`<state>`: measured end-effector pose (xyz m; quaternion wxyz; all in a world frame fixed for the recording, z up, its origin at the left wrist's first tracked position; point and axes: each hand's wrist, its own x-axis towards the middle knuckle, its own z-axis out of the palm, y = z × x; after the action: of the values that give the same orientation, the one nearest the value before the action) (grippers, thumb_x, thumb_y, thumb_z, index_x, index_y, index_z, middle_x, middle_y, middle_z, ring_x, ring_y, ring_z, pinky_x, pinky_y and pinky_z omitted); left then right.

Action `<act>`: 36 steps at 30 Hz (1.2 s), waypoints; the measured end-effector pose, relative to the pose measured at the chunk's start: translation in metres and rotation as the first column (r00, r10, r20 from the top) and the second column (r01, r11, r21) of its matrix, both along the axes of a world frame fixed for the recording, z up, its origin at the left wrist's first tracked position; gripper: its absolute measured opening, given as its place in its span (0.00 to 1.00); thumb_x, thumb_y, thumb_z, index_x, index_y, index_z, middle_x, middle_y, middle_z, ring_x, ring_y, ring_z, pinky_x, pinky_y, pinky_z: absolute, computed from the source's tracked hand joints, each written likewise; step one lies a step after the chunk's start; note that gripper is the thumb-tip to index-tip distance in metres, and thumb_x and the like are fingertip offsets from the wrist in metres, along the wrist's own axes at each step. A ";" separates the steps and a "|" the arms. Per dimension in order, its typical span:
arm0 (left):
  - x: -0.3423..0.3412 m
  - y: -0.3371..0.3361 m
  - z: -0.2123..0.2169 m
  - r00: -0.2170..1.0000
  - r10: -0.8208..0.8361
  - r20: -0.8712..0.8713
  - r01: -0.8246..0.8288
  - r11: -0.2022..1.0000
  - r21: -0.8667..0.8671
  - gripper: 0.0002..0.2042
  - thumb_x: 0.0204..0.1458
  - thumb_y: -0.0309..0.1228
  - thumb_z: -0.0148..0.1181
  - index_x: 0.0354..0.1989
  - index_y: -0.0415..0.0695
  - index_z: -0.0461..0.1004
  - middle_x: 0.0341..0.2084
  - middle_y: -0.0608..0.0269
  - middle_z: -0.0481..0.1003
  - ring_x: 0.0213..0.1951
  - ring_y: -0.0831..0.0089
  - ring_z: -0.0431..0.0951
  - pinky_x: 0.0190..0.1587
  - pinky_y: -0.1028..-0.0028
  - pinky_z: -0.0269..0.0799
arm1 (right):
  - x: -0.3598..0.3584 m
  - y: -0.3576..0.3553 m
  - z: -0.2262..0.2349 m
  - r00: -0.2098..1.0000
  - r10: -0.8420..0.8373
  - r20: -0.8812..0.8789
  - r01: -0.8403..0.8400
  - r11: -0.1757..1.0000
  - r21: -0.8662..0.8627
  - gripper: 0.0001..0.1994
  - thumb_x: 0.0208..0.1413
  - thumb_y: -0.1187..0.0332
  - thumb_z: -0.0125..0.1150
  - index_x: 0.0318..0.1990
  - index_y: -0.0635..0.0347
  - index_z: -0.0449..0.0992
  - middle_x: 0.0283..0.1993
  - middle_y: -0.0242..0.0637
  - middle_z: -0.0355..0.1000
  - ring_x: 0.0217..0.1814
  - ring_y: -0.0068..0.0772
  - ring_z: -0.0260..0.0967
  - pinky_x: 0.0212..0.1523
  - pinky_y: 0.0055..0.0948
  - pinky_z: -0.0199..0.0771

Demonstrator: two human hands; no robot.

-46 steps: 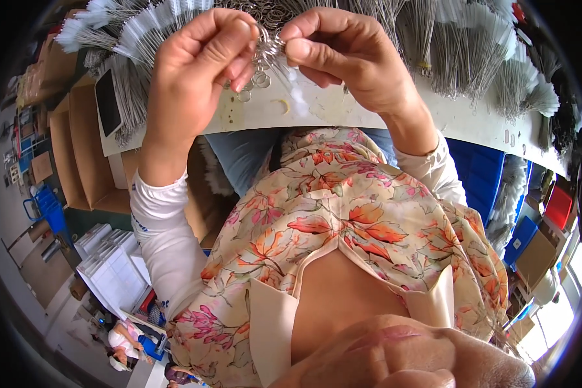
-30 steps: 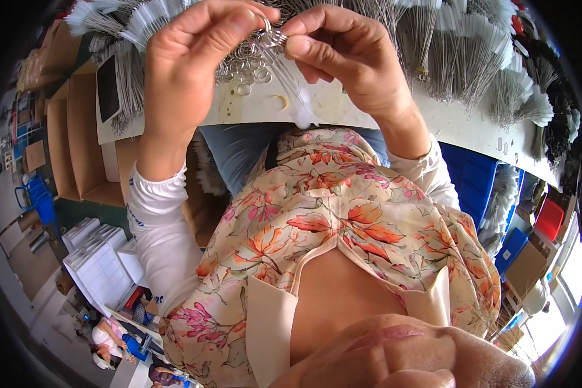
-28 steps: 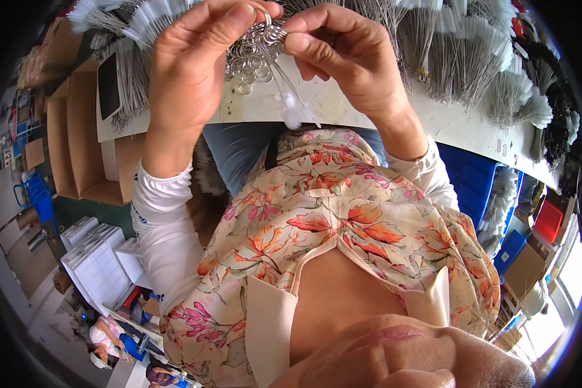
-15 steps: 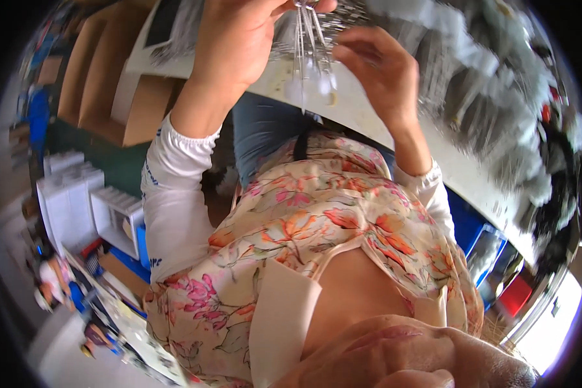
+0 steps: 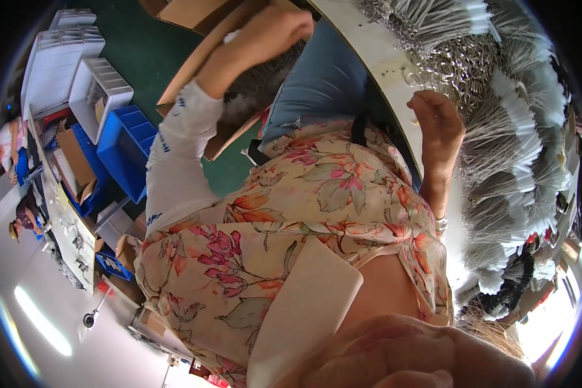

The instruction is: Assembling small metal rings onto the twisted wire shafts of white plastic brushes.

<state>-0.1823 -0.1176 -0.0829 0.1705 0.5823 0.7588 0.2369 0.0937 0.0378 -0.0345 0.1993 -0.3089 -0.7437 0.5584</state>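
My left hand (image 5: 278, 31) is over a cardboard box (image 5: 181, 81) at the upper left, fingers curled and slightly blurred. Whatever they hold, if anything, is hidden. Inside the box lies a dark mass of thin wire brushes (image 5: 258, 87). A small white piece (image 5: 231, 36) shows beside my left wrist. My right hand (image 5: 438, 123) hovers at the near edge of the white table (image 5: 456, 213), its fingers loosely bent and apart, with nothing visible in them. Closest to it are a heap of metal rings (image 5: 462, 68) and bundles of thin wire brushes with white ends (image 5: 498, 129).
More brush bundles (image 5: 498, 213) run down the table's right side, near a black bundle (image 5: 514, 284). Blue bins (image 5: 126, 152) and white crates (image 5: 100, 97) stand at the left. Other people (image 5: 10, 145) are at a far bench (image 5: 68, 239).
My left hand has swung from above the table to over the box, and the ringed set of brushes it held is out of sight. My right hand has drawn back along the table edge.
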 end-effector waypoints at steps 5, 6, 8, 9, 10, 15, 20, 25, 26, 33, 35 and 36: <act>0.008 -0.030 -0.104 0.973 -0.040 -0.229 -0.004 0.982 -0.189 0.04 0.48 0.30 0.53 0.28 0.43 0.71 0.25 0.52 0.74 0.31 0.54 0.75 0.36 0.59 0.68 | 0.008 -0.004 0.005 0.994 -0.006 0.113 0.010 0.999 -0.033 0.06 0.49 0.76 0.61 0.35 0.66 0.76 0.32 0.32 0.74 0.37 0.19 0.69 0.42 0.20 0.68; 0.004 -0.040 -0.131 0.975 -0.038 -0.220 -0.004 0.983 -0.186 0.04 0.48 0.30 0.53 0.28 0.43 0.71 0.25 0.52 0.74 0.31 0.54 0.75 0.36 0.59 0.68 | 0.010 -0.005 0.005 0.991 -0.014 0.130 0.022 0.998 -0.058 0.06 0.49 0.76 0.61 0.35 0.66 0.76 0.33 0.33 0.74 0.37 0.19 0.69 0.42 0.20 0.68; -0.010 -0.064 -0.183 0.978 0.002 -0.211 -0.108 0.865 -0.490 0.08 0.47 0.31 0.54 0.32 0.42 0.74 0.29 0.48 0.75 0.34 0.52 0.76 0.40 0.61 0.69 | 0.009 -0.009 0.005 0.988 -0.024 0.155 0.037 0.996 -0.078 0.06 0.49 0.76 0.61 0.36 0.66 0.75 0.33 0.33 0.74 0.37 0.19 0.69 0.43 0.20 0.68; -0.014 -0.078 -0.194 0.979 -0.002 -0.204 -0.100 0.865 -0.492 0.08 0.47 0.31 0.54 0.32 0.42 0.74 0.29 0.48 0.75 0.34 0.52 0.76 0.40 0.61 0.69 | 0.006 -0.012 0.004 0.985 -0.032 0.168 0.049 0.994 -0.101 0.06 0.49 0.76 0.61 0.36 0.65 0.75 0.33 0.33 0.74 0.38 0.19 0.69 0.43 0.20 0.68; -0.016 -0.091 -0.199 0.969 -0.145 -0.199 -0.023 0.752 -0.659 0.09 0.46 0.31 0.54 0.34 0.42 0.75 0.31 0.46 0.75 0.38 0.52 0.75 0.42 0.60 0.69 | 0.001 -0.012 0.001 0.985 -0.030 0.172 0.049 0.994 -0.103 0.06 0.49 0.76 0.61 0.36 0.65 0.75 0.33 0.33 0.74 0.38 0.19 0.69 0.43 0.20 0.68; 0.045 -0.107 -0.197 0.999 -0.026 -0.032 -0.005 0.690 -0.724 0.14 0.45 0.35 0.56 0.38 0.40 0.76 0.34 0.45 0.75 0.41 0.52 0.75 0.43 0.61 0.70 | 0.002 -0.005 -0.010 0.985 0.087 0.148 -0.068 0.989 -0.129 0.06 0.49 0.76 0.61 0.36 0.64 0.75 0.33 0.32 0.74 0.38 0.19 0.69 0.43 0.20 0.68; 0.010 -0.070 -0.117 0.990 -0.034 0.139 0.079 0.939 -0.335 0.14 0.48 0.38 0.55 0.35 0.40 0.75 0.32 0.47 0.75 0.35 0.52 0.75 0.39 0.61 0.70 | -0.003 0.000 0.012 0.990 0.095 0.100 -0.089 0.994 -0.057 0.06 0.48 0.76 0.62 0.35 0.64 0.76 0.33 0.34 0.74 0.38 0.21 0.70 0.42 0.20 0.68; -0.027 0.007 0.068 0.701 -0.003 0.713 0.355 0.869 -0.345 0.09 0.51 0.25 0.57 0.41 0.37 0.73 0.33 0.60 0.76 0.37 0.76 0.76 0.40 0.76 0.71 | 0.001 0.029 0.036 0.985 0.079 -0.154 -0.069 0.995 0.067 0.05 0.47 0.76 0.62 0.34 0.64 0.76 0.32 0.35 0.74 0.35 0.25 0.71 0.38 0.24 0.70; -0.025 0.025 0.105 0.581 0.040 0.813 0.339 0.896 -0.287 0.10 0.51 0.25 0.56 0.41 0.34 0.72 0.32 0.56 0.75 0.38 0.75 0.75 0.41 0.75 0.71 | 0.004 0.033 0.043 0.985 0.049 -0.168 -0.036 0.997 0.074 0.05 0.47 0.76 0.62 0.34 0.64 0.76 0.32 0.35 0.74 0.35 0.24 0.71 0.38 0.24 0.70; -0.035 0.240 0.194 0.842 -0.240 0.484 0.229 0.970 0.083 0.14 0.57 0.33 0.50 0.45 0.36 0.70 0.36 0.60 0.75 0.38 0.75 0.75 0.42 0.76 0.70 | 0.073 0.074 0.112 0.966 -0.151 -0.211 0.205 0.942 0.265 0.06 0.47 0.78 0.61 0.34 0.65 0.76 0.33 0.35 0.74 0.36 0.24 0.71 0.38 0.24 0.70; -0.065 0.308 0.172 0.898 -0.162 0.408 0.149 0.987 0.063 0.15 0.56 0.34 0.51 0.46 0.36 0.70 0.35 0.61 0.75 0.37 0.75 0.76 0.41 0.77 0.70 | 0.093 0.082 0.127 0.956 -0.265 -0.125 0.291 0.905 0.310 0.06 0.47 0.78 0.61 0.34 0.64 0.76 0.32 0.35 0.74 0.35 0.24 0.72 0.38 0.24 0.70; -0.083 0.334 0.160 0.925 -0.076 0.372 0.056 0.996 0.066 0.13 0.54 0.35 0.53 0.41 0.38 0.73 0.32 0.63 0.76 0.32 0.76 0.76 0.35 0.78 0.71 | 0.103 0.089 0.130 0.951 -0.281 -0.128 0.308 0.885 0.348 0.06 0.46 0.78 0.62 0.34 0.64 0.76 0.32 0.35 0.74 0.35 0.23 0.72 0.37 0.24 0.71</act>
<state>-0.2653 0.2165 0.0771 0.3041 0.5560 0.6857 0.3581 0.1967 0.1272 0.0953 0.3628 -0.3552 -0.7705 0.3854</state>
